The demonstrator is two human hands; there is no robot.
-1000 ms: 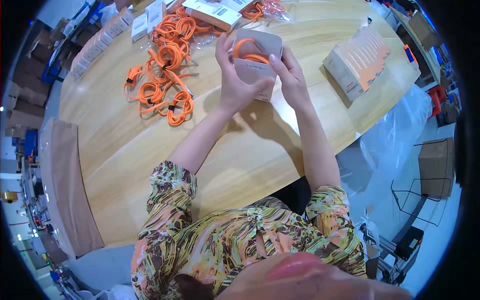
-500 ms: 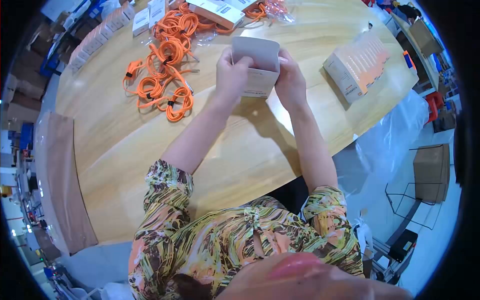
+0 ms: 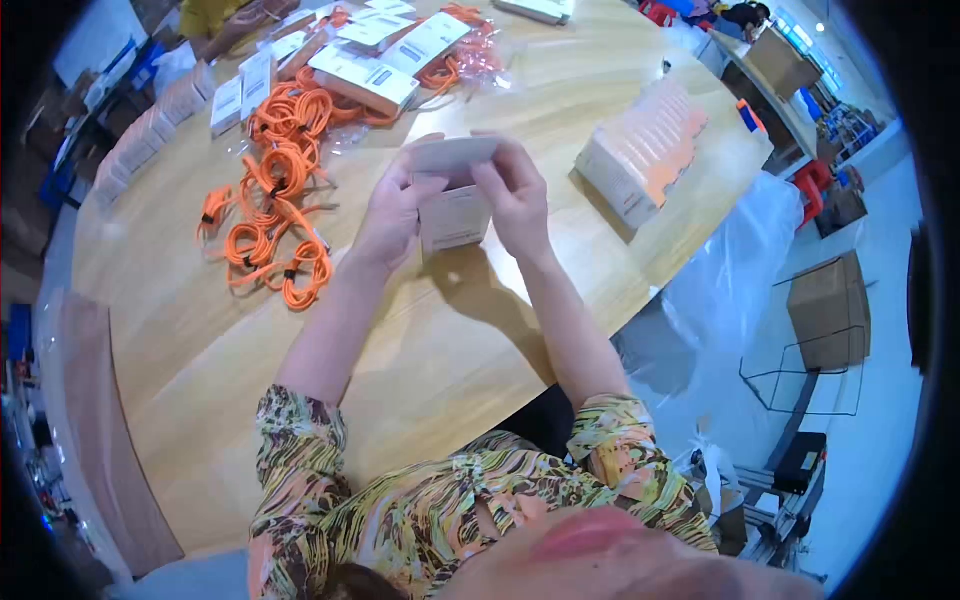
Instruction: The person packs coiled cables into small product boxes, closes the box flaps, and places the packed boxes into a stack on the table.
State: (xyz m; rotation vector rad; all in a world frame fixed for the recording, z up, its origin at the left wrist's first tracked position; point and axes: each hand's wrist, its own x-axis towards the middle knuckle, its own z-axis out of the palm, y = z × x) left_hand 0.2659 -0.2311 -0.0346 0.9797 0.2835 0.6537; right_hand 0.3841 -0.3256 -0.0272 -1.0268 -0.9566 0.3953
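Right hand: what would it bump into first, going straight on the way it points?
Most likely the held box; the right hand seems to touch it, though depth is unclear.

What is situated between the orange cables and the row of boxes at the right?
In the head view, the left hand, the right hand and the open box they hold come between them, with wooden tabletop around.

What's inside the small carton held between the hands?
In the carton, only a shaded strip of the opening shows. The flap, left hand and right hand cover the rest; any contents cannot be seen.
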